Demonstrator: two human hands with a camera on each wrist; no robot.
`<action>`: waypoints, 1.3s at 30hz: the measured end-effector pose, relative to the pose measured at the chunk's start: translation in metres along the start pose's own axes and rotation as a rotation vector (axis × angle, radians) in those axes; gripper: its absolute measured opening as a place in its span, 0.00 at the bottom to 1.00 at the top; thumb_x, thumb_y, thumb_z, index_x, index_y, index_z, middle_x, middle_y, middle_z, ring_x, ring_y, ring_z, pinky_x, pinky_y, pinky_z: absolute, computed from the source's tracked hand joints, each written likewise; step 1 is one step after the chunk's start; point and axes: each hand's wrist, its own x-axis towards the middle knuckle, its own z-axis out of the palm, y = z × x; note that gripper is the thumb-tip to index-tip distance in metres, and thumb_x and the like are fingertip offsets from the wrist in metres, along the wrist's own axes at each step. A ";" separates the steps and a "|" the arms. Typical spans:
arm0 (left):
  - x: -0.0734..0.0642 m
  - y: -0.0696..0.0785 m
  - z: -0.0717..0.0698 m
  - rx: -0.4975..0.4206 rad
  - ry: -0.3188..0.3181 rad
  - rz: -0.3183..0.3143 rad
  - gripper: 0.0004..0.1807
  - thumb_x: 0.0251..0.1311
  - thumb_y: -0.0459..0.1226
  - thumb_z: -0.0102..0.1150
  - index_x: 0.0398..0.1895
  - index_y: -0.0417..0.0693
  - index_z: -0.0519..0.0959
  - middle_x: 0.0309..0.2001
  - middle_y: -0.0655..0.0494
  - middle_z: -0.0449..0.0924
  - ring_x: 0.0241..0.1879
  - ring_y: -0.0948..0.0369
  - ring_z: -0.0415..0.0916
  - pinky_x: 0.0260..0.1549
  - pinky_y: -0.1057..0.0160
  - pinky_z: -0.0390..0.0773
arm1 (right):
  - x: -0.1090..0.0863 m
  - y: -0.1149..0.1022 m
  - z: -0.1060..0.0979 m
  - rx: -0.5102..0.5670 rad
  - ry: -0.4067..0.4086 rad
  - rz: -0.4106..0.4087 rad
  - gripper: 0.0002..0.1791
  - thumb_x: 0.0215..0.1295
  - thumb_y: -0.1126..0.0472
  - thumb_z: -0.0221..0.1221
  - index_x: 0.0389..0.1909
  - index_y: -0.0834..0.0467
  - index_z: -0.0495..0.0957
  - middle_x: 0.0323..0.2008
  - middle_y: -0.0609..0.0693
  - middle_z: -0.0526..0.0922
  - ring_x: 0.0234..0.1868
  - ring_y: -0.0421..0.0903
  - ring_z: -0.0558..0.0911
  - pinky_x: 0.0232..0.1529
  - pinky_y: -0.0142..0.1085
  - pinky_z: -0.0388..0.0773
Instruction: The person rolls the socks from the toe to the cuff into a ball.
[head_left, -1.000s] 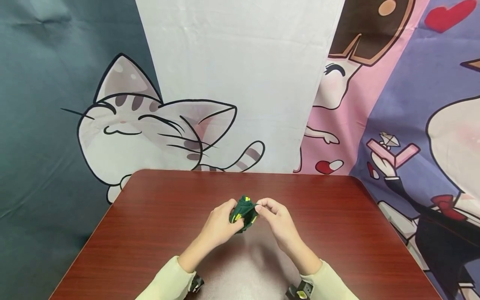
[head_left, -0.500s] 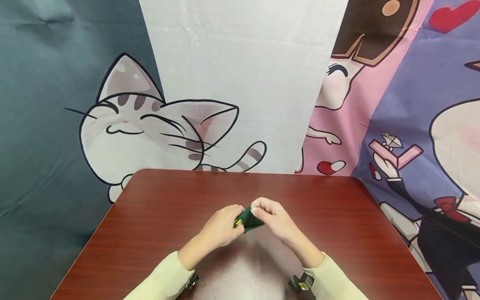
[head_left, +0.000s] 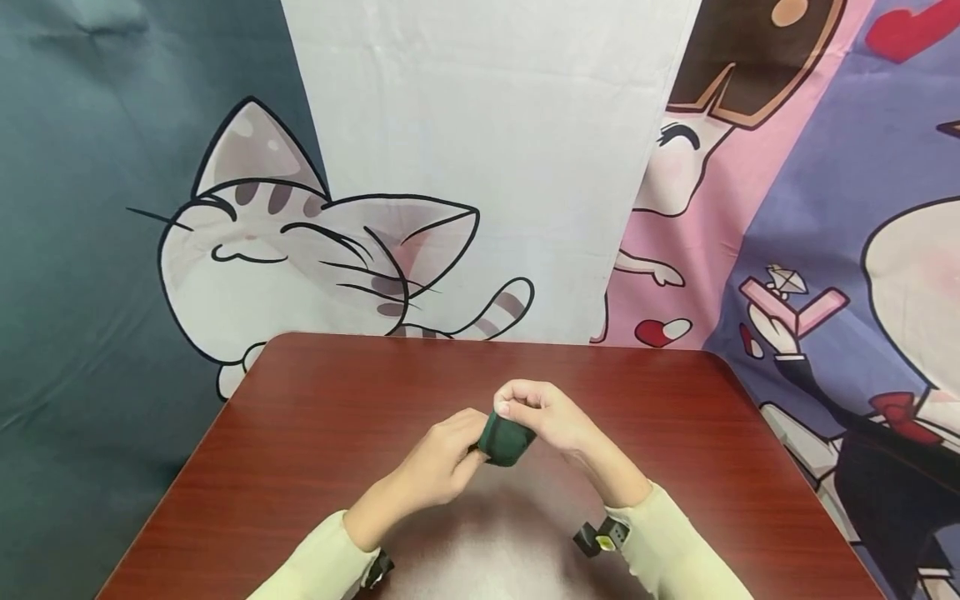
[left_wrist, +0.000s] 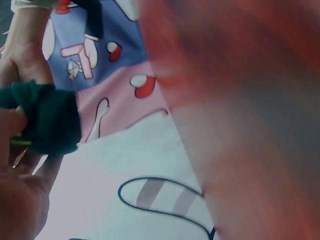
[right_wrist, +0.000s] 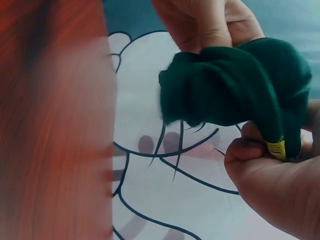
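Observation:
Both hands hold a soft bundle of dark green cloth [head_left: 506,442] above the table. My left hand [head_left: 438,462] grips its left side, with part of the cloth hidden behind the fingers. Thumb and fingers of my right hand [head_left: 551,421] pinch the upper right edge. Seen from the right wrist, the cloth [right_wrist: 225,85] is folded over itself, and a small yellow patch [right_wrist: 276,149] shows beside the right hand [right_wrist: 280,175]. In the left wrist view the cloth [left_wrist: 52,120] sits between the two hands, and a sliver of yellow shows near the left fingers.
A reddish-brown wooden table [head_left: 337,383] lies under the hands, its far edge close to a printed cloth backdrop [head_left: 480,125] with cartoon figures. A small black camera [head_left: 602,536] is strapped at the right wrist, another [head_left: 377,570] at the left.
The right hand has drawn the cloth's edge up and over, so the yellow-marked roll seen earlier is now covered by plain green. The bundle has shifted slightly right.

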 end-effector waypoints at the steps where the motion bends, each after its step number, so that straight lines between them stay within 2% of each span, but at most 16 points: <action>1: 0.001 0.001 0.002 -0.026 0.036 -0.019 0.12 0.59 0.26 0.63 0.43 0.49 0.79 0.41 0.58 0.82 0.42 0.64 0.79 0.41 0.65 0.79 | 0.002 -0.001 0.000 0.015 0.024 0.004 0.09 0.72 0.65 0.57 0.40 0.69 0.78 0.25 0.44 0.80 0.29 0.38 0.77 0.33 0.31 0.76; 4: 0.004 0.005 0.007 -0.146 0.111 -0.165 0.14 0.58 0.26 0.65 0.46 0.46 0.80 0.40 0.55 0.84 0.38 0.65 0.80 0.37 0.65 0.82 | 0.008 -0.002 0.002 0.052 0.105 0.013 0.10 0.72 0.64 0.58 0.41 0.70 0.78 0.27 0.44 0.81 0.31 0.40 0.79 0.33 0.30 0.77; 8: 0.011 0.011 0.010 -0.373 0.157 -0.398 0.18 0.60 0.24 0.64 0.53 0.42 0.76 0.43 0.50 0.86 0.39 0.66 0.82 0.38 0.66 0.83 | 0.015 0.000 0.005 0.101 0.220 0.033 0.10 0.72 0.63 0.59 0.42 0.68 0.80 0.32 0.45 0.83 0.38 0.42 0.80 0.38 0.31 0.78; 11: 0.015 0.012 0.010 -0.527 0.182 -0.483 0.25 0.62 0.23 0.62 0.61 0.40 0.69 0.47 0.42 0.85 0.44 0.64 0.82 0.43 0.65 0.82 | 0.018 0.004 0.006 0.136 0.273 0.056 0.07 0.72 0.63 0.60 0.41 0.64 0.80 0.33 0.45 0.83 0.40 0.43 0.80 0.42 0.32 0.77; 13: 0.017 0.012 0.009 -0.595 0.181 -0.515 0.31 0.62 0.23 0.61 0.67 0.42 0.63 0.49 0.40 0.84 0.45 0.63 0.82 0.45 0.66 0.82 | 0.018 0.007 0.007 0.166 0.286 0.078 0.05 0.71 0.63 0.59 0.41 0.62 0.78 0.32 0.45 0.81 0.39 0.42 0.79 0.43 0.32 0.76; 17: 0.019 0.010 0.008 -0.605 0.161 -0.535 0.36 0.62 0.23 0.61 0.72 0.44 0.62 0.52 0.40 0.83 0.48 0.62 0.81 0.48 0.67 0.80 | 0.016 0.014 0.010 0.266 0.307 0.135 0.02 0.72 0.65 0.57 0.41 0.59 0.76 0.31 0.46 0.79 0.36 0.40 0.78 0.40 0.31 0.76; 19: 0.020 0.008 0.008 -0.571 0.159 -0.535 0.32 0.62 0.24 0.62 0.70 0.41 0.67 0.53 0.40 0.83 0.50 0.62 0.80 0.51 0.67 0.79 | 0.017 0.017 0.014 0.310 0.343 0.161 0.02 0.73 0.64 0.56 0.42 0.59 0.76 0.33 0.46 0.79 0.38 0.41 0.78 0.40 0.31 0.76; 21: 0.021 0.007 0.009 -0.545 0.159 -0.547 0.29 0.62 0.25 0.63 0.67 0.39 0.70 0.54 0.41 0.83 0.51 0.60 0.80 0.52 0.67 0.78 | 0.018 0.020 0.018 0.297 0.393 0.188 0.06 0.75 0.61 0.54 0.43 0.59 0.76 0.36 0.48 0.80 0.41 0.42 0.78 0.42 0.33 0.76; 25: 0.021 0.003 0.011 -0.549 0.156 -0.636 0.25 0.61 0.27 0.63 0.63 0.38 0.73 0.52 0.42 0.84 0.50 0.60 0.80 0.51 0.68 0.77 | 0.021 0.024 0.025 0.187 0.480 0.235 0.12 0.77 0.54 0.50 0.47 0.57 0.77 0.43 0.50 0.81 0.48 0.45 0.77 0.46 0.37 0.75; 28: 0.021 0.000 0.010 -0.570 0.130 -0.700 0.23 0.62 0.28 0.63 0.62 0.36 0.74 0.50 0.41 0.83 0.47 0.60 0.80 0.48 0.68 0.78 | 0.022 0.027 0.027 0.185 0.515 0.239 0.12 0.77 0.54 0.51 0.50 0.57 0.76 0.45 0.52 0.80 0.49 0.47 0.77 0.47 0.38 0.74; 30: 0.021 -0.002 0.007 -0.605 0.096 -0.730 0.22 0.64 0.30 0.61 0.61 0.34 0.74 0.49 0.41 0.83 0.45 0.60 0.81 0.45 0.67 0.79 | 0.021 0.031 0.026 0.196 0.529 0.211 0.11 0.77 0.55 0.52 0.50 0.58 0.76 0.44 0.52 0.79 0.48 0.47 0.76 0.47 0.38 0.74; 32: 0.021 -0.004 0.004 -0.651 0.062 -0.751 0.21 0.65 0.31 0.60 0.61 0.33 0.73 0.47 0.43 0.83 0.42 0.61 0.81 0.43 0.66 0.80 | 0.018 0.036 0.025 0.172 0.541 0.146 0.10 0.77 0.56 0.54 0.50 0.58 0.77 0.43 0.51 0.79 0.46 0.46 0.77 0.47 0.37 0.74; 35: 0.019 -0.009 0.001 -0.710 0.031 -0.779 0.21 0.67 0.31 0.59 0.60 0.32 0.73 0.45 0.45 0.83 0.41 0.61 0.81 0.42 0.64 0.80 | 0.014 0.045 0.018 0.059 0.519 -0.041 0.08 0.76 0.60 0.56 0.47 0.59 0.81 0.42 0.51 0.80 0.45 0.44 0.78 0.48 0.34 0.76; 39: 0.016 -0.014 -0.003 -0.702 0.020 -0.791 0.20 0.68 0.32 0.58 0.60 0.30 0.73 0.43 0.47 0.84 0.40 0.61 0.81 0.42 0.63 0.80 | 0.008 0.050 0.005 -0.096 0.416 -0.330 0.09 0.70 0.72 0.58 0.48 0.66 0.82 0.46 0.59 0.81 0.49 0.44 0.80 0.50 0.29 0.78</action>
